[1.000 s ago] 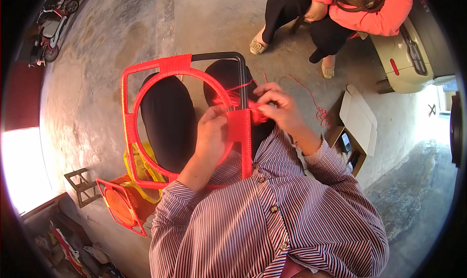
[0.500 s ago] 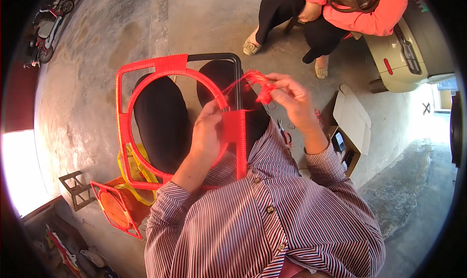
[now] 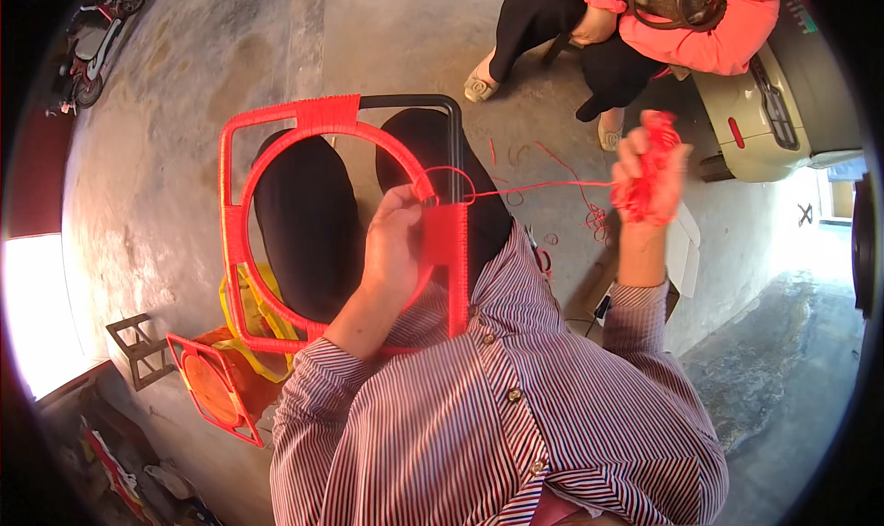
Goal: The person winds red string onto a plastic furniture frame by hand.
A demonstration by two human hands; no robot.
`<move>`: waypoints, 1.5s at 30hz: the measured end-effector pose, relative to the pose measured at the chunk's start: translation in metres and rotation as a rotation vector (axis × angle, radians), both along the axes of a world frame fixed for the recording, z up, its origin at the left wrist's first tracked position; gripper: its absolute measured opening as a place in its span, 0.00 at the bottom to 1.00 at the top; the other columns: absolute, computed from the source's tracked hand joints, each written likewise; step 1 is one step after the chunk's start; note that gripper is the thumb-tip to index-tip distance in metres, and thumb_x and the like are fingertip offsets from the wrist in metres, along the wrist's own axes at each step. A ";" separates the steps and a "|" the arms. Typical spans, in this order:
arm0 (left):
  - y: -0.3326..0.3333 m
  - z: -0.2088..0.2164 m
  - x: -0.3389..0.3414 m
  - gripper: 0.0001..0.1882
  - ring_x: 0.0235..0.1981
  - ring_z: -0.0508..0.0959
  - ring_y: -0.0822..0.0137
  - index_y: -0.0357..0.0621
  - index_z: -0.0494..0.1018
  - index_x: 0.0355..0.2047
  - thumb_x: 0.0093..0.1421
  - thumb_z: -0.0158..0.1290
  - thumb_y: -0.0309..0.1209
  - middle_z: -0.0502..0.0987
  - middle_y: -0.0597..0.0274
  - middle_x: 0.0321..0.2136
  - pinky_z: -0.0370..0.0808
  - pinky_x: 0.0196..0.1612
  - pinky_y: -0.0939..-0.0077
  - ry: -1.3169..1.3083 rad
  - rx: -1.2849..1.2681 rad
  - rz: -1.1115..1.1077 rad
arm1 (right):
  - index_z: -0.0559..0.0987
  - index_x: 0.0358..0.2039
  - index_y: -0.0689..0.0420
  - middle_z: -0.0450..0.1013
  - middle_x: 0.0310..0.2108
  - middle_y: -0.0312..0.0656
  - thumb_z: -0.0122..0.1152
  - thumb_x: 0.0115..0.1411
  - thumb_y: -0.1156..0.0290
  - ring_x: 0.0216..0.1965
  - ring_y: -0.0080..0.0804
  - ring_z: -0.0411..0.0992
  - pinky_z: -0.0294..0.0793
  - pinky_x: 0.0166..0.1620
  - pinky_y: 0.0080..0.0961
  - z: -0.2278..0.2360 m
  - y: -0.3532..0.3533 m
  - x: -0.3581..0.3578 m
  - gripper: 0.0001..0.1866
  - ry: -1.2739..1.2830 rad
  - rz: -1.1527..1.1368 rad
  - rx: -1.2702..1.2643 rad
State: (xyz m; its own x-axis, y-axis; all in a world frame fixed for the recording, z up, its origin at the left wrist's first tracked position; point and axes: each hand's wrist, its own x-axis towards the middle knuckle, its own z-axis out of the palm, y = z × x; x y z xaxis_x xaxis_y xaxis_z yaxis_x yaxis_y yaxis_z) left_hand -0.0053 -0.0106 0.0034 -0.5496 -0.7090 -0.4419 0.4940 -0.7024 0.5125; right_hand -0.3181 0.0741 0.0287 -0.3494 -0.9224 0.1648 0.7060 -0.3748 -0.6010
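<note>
A square frame with a ring inside it (image 3: 329,115) lies across my lap. Red cord is wound tightly over most of it, while black bare bar (image 3: 454,149) shows at the upper right corner. My left hand (image 3: 391,259) is closed on the ring's right side, where the winding stops beside a red wrapped panel. Out to the right, my right hand (image 3: 677,184) is raised, its fingers wrapped round a bundle of red cord (image 3: 657,139), slightly blurred. A taut strand (image 3: 543,185) runs from the bundle to the frame, with a small loop near my left fingertips.
Red cord scraps (image 3: 597,220) and scissors (image 3: 541,257) lie right of my legs, near an open cardboard box (image 3: 683,254). At left are an orange seat with a red frame (image 3: 214,390), a yellow bag (image 3: 265,319) and a metal stand (image 3: 138,346). A person (image 3: 543,29) sits ahead beside a vehicle (image 3: 755,112).
My right hand has moved right and away from the frame with the bundle, drawing the slack cord into a straight strand. My left hand keeps its hold.
</note>
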 end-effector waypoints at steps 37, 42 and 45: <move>-0.006 0.019 0.038 0.12 0.34 0.80 0.49 0.31 0.67 0.44 0.61 0.43 0.24 0.77 0.43 0.37 0.79 0.41 0.52 -0.143 -0.175 -0.276 | 0.72 0.52 0.59 0.74 0.40 0.39 0.52 0.57 0.72 0.39 0.23 0.73 0.75 0.37 0.25 -0.013 0.040 0.065 0.21 0.561 0.207 0.393; 0.013 0.016 0.020 0.16 0.44 0.76 0.62 0.32 0.67 0.50 0.62 0.41 0.21 0.76 0.52 0.42 0.72 0.52 0.69 -0.053 -0.197 -0.299 | 0.70 0.50 0.61 0.77 0.35 0.51 0.61 0.53 0.64 0.40 0.46 0.75 0.73 0.41 0.38 -0.004 0.014 0.131 0.25 1.455 0.518 0.257; 0.011 0.012 0.019 0.18 0.45 0.75 0.62 0.31 0.66 0.52 0.63 0.41 0.23 0.75 0.52 0.44 0.70 0.52 0.69 -0.057 -0.175 -0.272 | 0.69 0.49 0.60 0.75 0.37 0.56 0.62 0.51 0.61 0.41 0.51 0.74 0.72 0.43 0.40 0.009 -0.008 0.141 0.26 1.673 0.540 0.452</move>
